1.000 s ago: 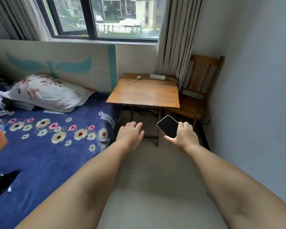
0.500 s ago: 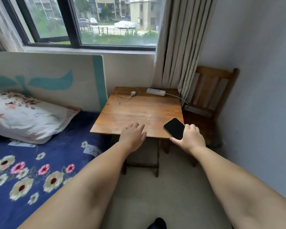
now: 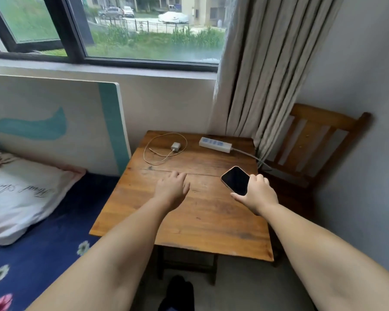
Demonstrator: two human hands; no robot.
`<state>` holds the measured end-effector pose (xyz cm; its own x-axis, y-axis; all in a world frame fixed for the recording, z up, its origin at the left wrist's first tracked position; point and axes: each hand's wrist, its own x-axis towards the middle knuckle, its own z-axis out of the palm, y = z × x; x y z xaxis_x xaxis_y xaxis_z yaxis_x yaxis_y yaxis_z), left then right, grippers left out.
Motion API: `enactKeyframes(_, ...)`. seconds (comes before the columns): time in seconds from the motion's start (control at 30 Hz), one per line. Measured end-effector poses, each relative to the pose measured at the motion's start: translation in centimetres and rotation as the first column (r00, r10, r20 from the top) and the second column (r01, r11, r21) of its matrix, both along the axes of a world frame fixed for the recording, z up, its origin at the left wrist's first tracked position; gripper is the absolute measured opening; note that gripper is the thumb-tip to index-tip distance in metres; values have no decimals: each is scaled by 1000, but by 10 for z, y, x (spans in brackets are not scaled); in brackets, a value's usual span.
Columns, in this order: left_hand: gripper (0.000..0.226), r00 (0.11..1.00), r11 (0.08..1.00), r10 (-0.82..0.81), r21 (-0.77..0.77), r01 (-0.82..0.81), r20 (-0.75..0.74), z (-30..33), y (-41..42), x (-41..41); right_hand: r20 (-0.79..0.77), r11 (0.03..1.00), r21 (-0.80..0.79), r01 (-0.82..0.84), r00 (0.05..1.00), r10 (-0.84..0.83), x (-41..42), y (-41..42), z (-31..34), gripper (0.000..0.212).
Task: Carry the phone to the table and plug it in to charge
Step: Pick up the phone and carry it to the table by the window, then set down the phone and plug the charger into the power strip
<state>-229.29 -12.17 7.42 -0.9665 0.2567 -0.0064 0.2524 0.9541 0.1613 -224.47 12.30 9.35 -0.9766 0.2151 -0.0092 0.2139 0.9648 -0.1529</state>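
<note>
- Holding the phone (image 3: 235, 180) screen-up over the worktop (image 3: 202, 216), the right grip (image 3: 257, 194) clasps its lower end.
- Left grip (image 3: 172, 188) hovers empty, fingers loosely curled; charger (image 3: 175, 146) beyond it.

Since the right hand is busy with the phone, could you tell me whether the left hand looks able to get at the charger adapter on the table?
Probably yes: the left hand hovers empty over the table, and only bare wood lies between it and the charger adapter.
</note>
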Motion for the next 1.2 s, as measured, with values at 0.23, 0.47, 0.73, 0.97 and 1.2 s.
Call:
enactKeyframes(0.23,44,984,988,-154,-3,154,95,-61,26,-155,87,978,-108,177,982,-168,-137,6,-62,76)
enactKeyframes(0.47,45,935,969,-242,13,247,261,-149,59,-264,244,937,-156,311,932,-269,-232,6,-144,81)
enactKeyframes(0.73,53,932,963,-260,4,268,252,-238,71,-295,198,944,-124,306,940,-278,-262,10,-217,86)
enactKeyframes(0.97,58,951,962,-269,7,271,152,-264,66,-285,126,966,-39,255,961,-248,-260,17,-239,86)
enactKeyframes(1.2,60,941,959,-272,-22,282,203,-261,67,-285,205,971,14,240,949,-238,-259,18,-239,92)
